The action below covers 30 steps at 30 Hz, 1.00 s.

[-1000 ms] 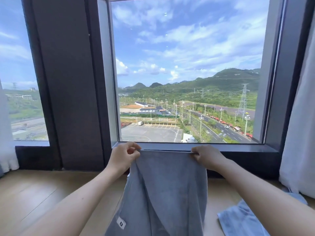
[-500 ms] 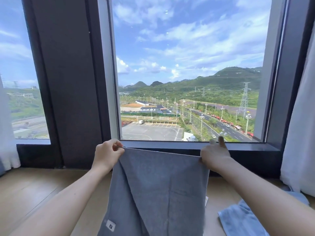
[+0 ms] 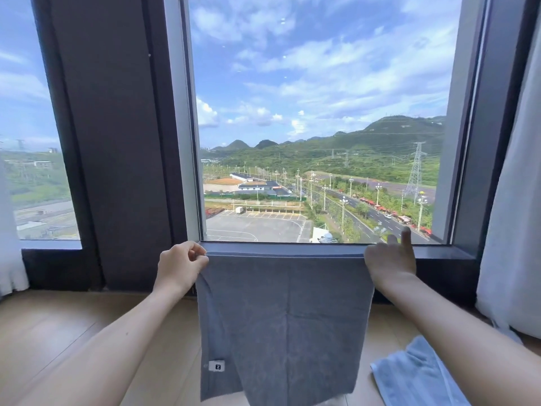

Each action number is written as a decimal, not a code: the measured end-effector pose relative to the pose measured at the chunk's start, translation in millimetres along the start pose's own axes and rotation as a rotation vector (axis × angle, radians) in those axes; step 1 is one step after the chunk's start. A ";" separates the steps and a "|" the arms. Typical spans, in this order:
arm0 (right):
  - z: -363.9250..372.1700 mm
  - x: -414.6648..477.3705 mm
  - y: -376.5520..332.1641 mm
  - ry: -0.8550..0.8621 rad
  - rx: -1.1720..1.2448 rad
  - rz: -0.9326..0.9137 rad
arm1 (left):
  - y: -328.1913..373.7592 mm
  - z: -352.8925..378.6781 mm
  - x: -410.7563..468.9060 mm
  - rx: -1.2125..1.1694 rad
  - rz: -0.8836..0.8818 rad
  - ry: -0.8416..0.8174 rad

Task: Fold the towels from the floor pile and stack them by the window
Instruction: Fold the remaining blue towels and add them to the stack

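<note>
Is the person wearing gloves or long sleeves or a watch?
No. The left hand and right hand are bare: no gloves or rings show. The left forearm and right forearm are bare too, with no sleeve, watch or bracelet in view.

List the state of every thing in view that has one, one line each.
Grey terry towel: held up by its top corners, hanging spread, creased.
Left hand: pinches the towel's top left corner.
Right hand: grips the top right corner, one finger pointing up.
Light blue towel: lies on the wooden floor, not held.
White curtain: drawn aside at the right.
</note>
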State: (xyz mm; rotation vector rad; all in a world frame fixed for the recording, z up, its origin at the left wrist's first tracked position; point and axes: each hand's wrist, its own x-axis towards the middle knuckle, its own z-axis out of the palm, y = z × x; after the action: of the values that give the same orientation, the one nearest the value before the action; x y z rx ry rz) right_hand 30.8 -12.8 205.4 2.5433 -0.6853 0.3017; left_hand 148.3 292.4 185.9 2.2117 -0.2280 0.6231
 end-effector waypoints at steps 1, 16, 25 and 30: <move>-0.9 0.3 -0.2 0.017 0.032 0.011 | -1.7 -0.8 1.3 -0.002 -0.013 -0.007; 8.7 13.0 4.7 0.044 0.642 0.148 | -4.0 -9.7 7.7 0.038 -0.050 -0.060; 21.0 22.7 9.1 0.023 0.677 0.162 | -9.4 -13.9 8.9 0.059 -0.045 -0.203; 23.6 30.3 24.3 0.032 0.814 0.193 | -13.5 -29.3 20.2 -0.251 -0.087 -0.434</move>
State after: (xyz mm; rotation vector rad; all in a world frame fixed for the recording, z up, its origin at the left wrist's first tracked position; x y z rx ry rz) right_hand 45.8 -55.6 204.7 3.2127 -0.9383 0.8268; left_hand 160.0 324.1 203.3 2.0746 -0.4055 0.0536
